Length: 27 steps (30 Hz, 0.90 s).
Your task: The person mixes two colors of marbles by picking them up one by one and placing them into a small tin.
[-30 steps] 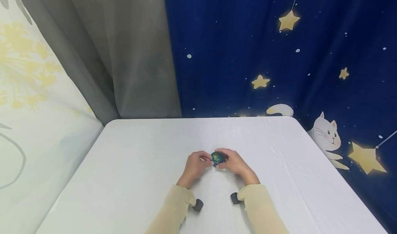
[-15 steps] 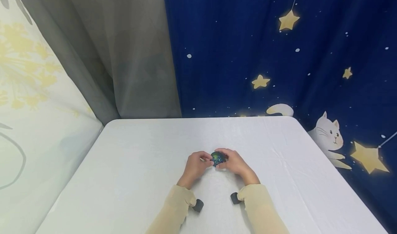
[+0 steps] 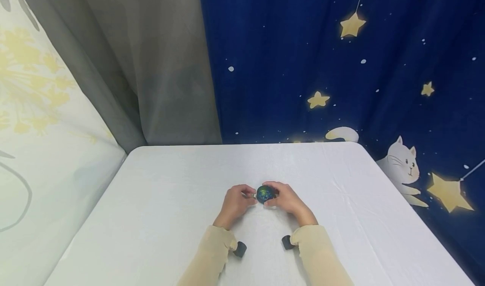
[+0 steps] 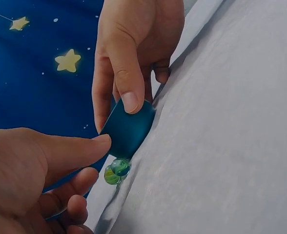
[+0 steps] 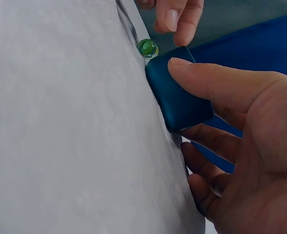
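A small teal cup (image 3: 265, 194) stands near the middle of the white table, green and blue glints showing in its round top. My right hand (image 3: 289, 198) grips its right side, thumb on the near wall; in the right wrist view the thumb (image 5: 187, 68) presses the smooth teal wall. On the cup's left, my left hand (image 3: 235, 202) has thumb and fingers apart with nothing pinched between them. Its thumb tip (image 4: 102, 140) overlaps the cup's rim in the left wrist view. Green-and-yellow glass marbles (image 4: 117, 170) lie beside the cup, near the left fingertips.
The white cloth-covered table (image 3: 170, 185) spreads around both hands. Behind it hang a grey curtain (image 3: 174, 67) and a dark blue star-print curtain (image 3: 273, 67). Black wrist-worn cameras (image 3: 240, 249) stick out at both sleeves.
My left hand has drawn slightly left, its fingertips parting from the cup in the head view. The cup has shifted a little left and its top looks rounder. The right hand barely moves.
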{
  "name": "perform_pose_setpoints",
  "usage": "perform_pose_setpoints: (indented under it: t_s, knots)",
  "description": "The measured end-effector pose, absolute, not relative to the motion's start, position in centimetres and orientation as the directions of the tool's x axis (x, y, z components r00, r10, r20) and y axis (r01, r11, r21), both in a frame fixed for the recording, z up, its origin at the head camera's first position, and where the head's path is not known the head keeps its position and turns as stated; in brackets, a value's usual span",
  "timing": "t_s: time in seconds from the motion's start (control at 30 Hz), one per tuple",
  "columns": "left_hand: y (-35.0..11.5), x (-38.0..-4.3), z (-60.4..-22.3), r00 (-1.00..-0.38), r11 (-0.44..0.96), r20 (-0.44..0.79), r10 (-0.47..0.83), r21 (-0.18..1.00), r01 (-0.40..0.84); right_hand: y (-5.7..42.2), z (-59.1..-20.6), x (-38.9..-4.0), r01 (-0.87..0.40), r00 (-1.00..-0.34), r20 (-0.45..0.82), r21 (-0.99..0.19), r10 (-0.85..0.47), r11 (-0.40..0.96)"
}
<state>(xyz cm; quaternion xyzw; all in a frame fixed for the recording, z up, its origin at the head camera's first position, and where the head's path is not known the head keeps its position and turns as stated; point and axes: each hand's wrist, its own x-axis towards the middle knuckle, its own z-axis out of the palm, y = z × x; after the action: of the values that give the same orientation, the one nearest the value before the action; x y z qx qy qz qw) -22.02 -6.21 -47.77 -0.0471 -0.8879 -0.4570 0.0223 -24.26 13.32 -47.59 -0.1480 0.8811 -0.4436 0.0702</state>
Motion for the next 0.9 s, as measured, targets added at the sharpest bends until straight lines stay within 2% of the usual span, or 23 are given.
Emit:
perform_pose_setpoints:
  t_s: [0.4,0.9]
  knots:
    - [-6.38,-21.69,-47.62,-0.996,0.637,0.003,0.086,0.769,0.058,13.18,-47.42,-24.14,-0.171,-0.952,-0.012,-0.808,-0.306,0.564]
    - [-6.10,-21.62,-48.14,-0.995,0.720,0.053,0.088,0.686,0.100,13.26,-47.30,-23.97,-0.187,-0.947,-0.004,-0.807,-0.322,0.559]
